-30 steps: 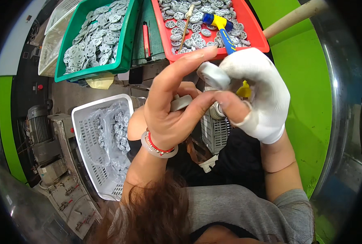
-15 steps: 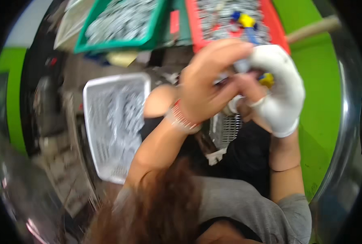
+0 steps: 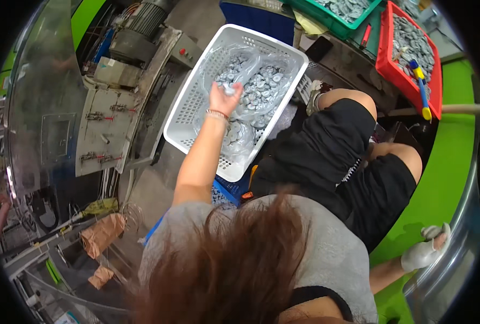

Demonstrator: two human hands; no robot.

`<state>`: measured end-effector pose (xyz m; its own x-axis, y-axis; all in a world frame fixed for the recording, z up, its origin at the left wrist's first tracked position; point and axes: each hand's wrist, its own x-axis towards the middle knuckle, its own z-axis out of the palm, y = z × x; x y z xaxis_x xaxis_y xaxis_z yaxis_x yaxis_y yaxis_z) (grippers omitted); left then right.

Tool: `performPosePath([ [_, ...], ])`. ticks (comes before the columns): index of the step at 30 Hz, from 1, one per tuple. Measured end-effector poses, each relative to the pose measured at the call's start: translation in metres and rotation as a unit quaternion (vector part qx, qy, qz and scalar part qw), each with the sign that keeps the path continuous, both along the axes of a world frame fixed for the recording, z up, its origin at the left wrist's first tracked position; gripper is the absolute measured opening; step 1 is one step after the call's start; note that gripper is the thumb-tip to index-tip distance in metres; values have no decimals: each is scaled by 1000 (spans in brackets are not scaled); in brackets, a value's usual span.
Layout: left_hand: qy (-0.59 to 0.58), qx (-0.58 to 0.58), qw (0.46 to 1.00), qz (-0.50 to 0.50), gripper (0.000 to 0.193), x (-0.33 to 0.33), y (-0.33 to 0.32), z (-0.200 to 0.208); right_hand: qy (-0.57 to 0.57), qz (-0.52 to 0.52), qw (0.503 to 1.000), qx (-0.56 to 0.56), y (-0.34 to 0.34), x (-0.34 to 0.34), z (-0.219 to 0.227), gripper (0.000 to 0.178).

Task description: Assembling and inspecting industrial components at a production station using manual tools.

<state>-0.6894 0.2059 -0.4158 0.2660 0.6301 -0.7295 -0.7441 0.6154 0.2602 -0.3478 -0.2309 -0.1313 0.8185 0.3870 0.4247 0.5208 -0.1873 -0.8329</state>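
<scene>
My bare left hand [image 3: 225, 100], with a banded bracelet on its wrist, is over the white perforated plastic basket [image 3: 183, 123]. Its thumb and fingers are spread apart. A pale shiny patch shows between them; whether it is a part or the bag behind is unclear. Below, many small grey metal discs [image 3: 261, 86] lie in a clear plastic bag [image 3: 289, 69] lining the basket. My right hand [image 3: 420, 255], in a white glove with bare fingertips, is far out at the lower right by a curved shiny metal edge. Its fingers are curled, and anything inside them is hidden.
A red tray [image 3: 381, 60] of grey metal parts stands at upper right, with a blue-and-yellow handled tool [image 3: 422, 89] across it. Beside it are a green tray [image 3: 334, 20] of parts and a dark phone-like object [image 3: 319, 48]. Machinery with a motor [image 3: 145, 24] flanks the basket's left.
My hands were together in front of the red tray, around something small. Now they are apart: the left over the basket, the right out to the lower right. The whole view has swung leftward.
</scene>
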Motion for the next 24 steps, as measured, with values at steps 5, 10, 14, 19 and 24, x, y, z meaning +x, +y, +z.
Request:
performPosePath([
  [5,56,-74,996,-16,83,25,-5,10,-212,-91,973,23,-54,-52,55,29],
  [10,304,327,834,-325,48,88,-92,4,-274,-214,937,-41,-84,-106,82,39],
  [14,449,629,542,-330,59,147,-175,70,-320,-268,903,-102,-86,-120,95,48],
  [19,434,642,540,-328,59,161,-174,79,-442,-102,890,42,-135,-76,66,42],
  [24,483,657,502,-288,50,160,-168,89,-297,-340,870,202,-97,-72,74,32],
])
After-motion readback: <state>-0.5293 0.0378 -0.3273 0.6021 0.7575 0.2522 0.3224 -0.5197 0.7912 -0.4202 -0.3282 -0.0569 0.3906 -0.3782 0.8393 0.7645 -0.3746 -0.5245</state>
